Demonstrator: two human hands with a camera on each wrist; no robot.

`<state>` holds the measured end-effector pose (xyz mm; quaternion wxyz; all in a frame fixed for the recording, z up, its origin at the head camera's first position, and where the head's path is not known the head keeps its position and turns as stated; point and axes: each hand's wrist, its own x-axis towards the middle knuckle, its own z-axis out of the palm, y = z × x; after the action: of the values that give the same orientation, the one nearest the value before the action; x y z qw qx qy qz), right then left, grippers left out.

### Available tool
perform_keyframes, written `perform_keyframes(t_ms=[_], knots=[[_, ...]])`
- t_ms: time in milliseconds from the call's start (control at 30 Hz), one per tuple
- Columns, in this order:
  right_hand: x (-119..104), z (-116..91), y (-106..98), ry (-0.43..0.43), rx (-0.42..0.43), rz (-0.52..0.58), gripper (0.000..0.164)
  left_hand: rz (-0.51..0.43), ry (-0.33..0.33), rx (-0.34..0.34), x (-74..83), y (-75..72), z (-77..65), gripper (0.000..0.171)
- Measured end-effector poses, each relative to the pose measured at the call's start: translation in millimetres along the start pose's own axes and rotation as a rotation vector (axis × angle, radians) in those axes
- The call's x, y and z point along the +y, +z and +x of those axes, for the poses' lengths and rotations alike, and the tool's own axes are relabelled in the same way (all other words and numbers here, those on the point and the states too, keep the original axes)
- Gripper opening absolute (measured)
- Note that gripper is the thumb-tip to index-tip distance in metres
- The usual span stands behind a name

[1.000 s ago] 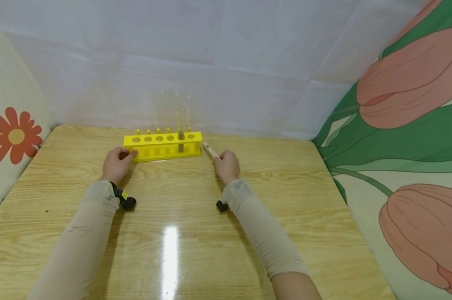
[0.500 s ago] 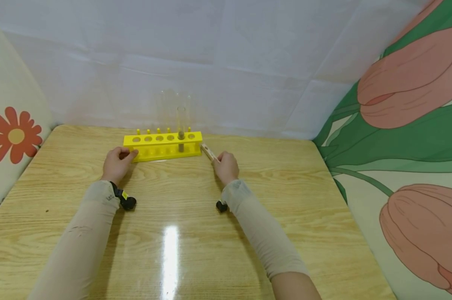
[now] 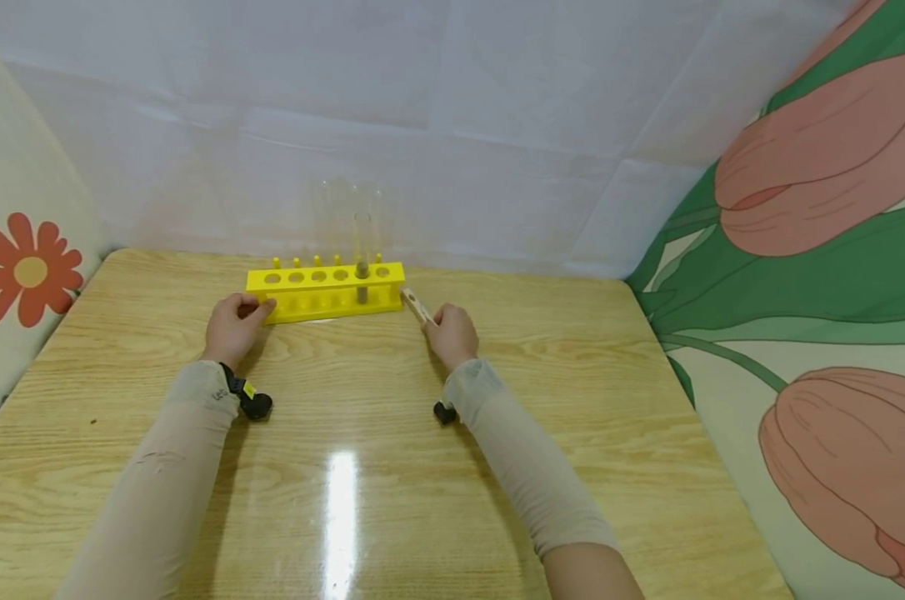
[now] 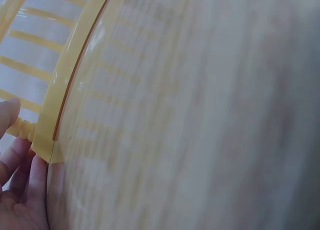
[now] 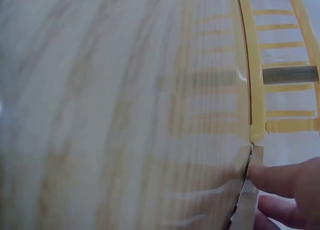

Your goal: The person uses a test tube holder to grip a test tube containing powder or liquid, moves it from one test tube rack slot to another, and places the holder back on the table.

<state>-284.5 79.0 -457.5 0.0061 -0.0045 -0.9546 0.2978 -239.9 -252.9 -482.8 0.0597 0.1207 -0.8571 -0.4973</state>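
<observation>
A yellow test tube rack (image 3: 325, 275) stands near the table's back edge, with a row of round holes on top. One clear test tube (image 3: 362, 242) with dark grey contents stands upright in a hole towards its right. My left hand (image 3: 235, 329) grips the rack's left end, thumb and fingers about the end post (image 4: 22, 129). With my right hand (image 3: 454, 333) I pinch a pale wooden test tube holder (image 3: 417, 304). It lies low along the table, its far tip right at the rack's right end. The right wrist view shows my thumb on the holder (image 5: 246, 202).
The wooden table (image 3: 392, 500) has a glossy top that mirrors the rack. A white cloth (image 3: 497, 150) hangs behind it. Flower-printed cloths flank it, with a red flower (image 3: 32, 273) at left and pink tulips (image 3: 827, 158) at right.
My right hand has shifted slightly left, bringing the test tube holder's tip closer to the rack's right end. The left hand and the rack look nearly the same.
</observation>
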Motion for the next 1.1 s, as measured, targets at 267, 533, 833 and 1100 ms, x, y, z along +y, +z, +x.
perform_keyframes(t_ms=[267, 533, 833, 1100], knots=[[1.9, 1.6, 2.3, -0.035, 0.004, -0.055, 0.022, -0.002, 0.011, 0.003, -1.0, 1.2, 1.9, 0.058], [3.5, 1.8, 3.5, -0.069, 0.013, -0.072, 0.022, 0.009, -0.005, 0.004, 2.3, 1.6, 0.8, 0.057], [2.4, 0.6, 1.5, -0.074, 0.003, -0.052, 0.022, 0.004, 0.004, -0.001, 2.6, 1.6, 3.6, 0.056], [4.1, -0.2, 1.3, -0.084, -0.039, -0.069, 0.021, 0.02, -0.013, -0.005, -1.4, 3.1, 2.2, 0.053]])
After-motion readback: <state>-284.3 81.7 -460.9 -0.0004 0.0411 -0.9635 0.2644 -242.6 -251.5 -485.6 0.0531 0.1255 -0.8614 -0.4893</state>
